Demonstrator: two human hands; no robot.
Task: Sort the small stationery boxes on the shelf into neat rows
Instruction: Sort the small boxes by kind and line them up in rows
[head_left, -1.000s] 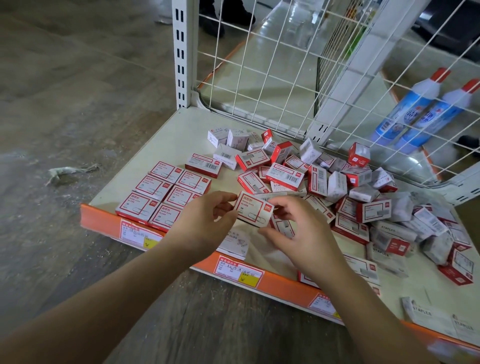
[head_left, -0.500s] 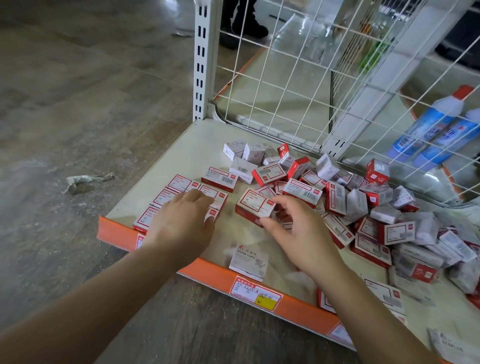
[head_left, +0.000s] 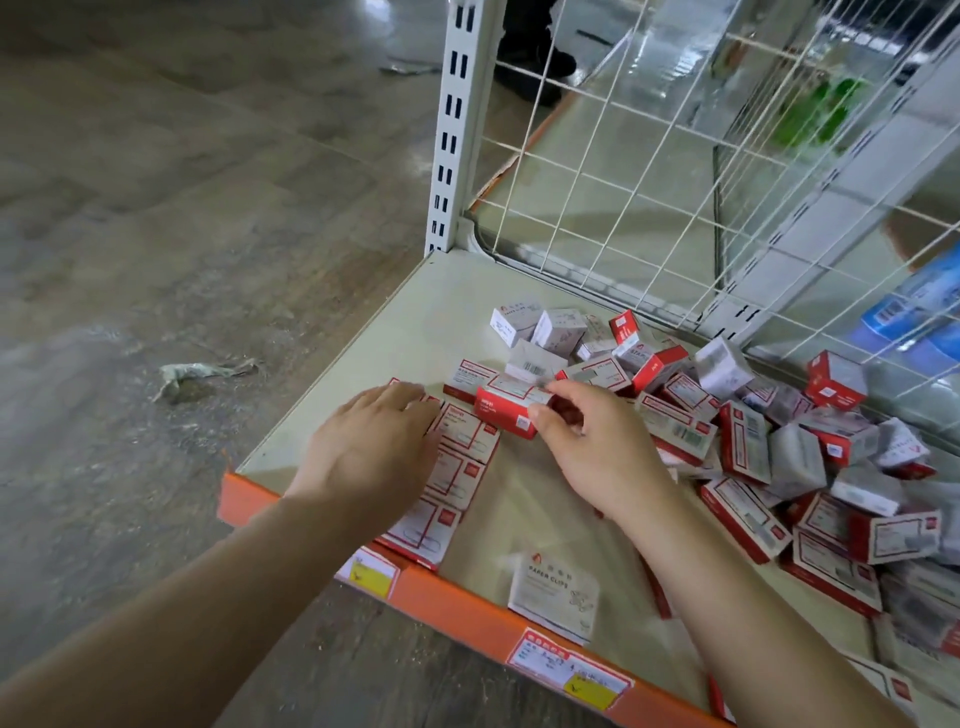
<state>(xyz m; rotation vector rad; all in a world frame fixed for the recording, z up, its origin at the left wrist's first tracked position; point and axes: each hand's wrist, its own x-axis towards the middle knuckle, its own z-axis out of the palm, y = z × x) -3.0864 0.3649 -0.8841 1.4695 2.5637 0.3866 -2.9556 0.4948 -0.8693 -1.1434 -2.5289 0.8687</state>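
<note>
Item: red-and-white box (head_left: 511, 410), pinched between thumb and fingers of our right hand (head_left: 597, 447), just beside the laid rows (head_left: 457, 467). Our left hand (head_left: 374, 447), fingers flat together, steadies those. We judge: set it flush, label up.

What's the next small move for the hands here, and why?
Probably set the red box pinched by the right hand down flat at the far end of the sorted rows. It is tilted on edge beside them, the left hand lies flat on those rows, and the loose pile remains.
</note>
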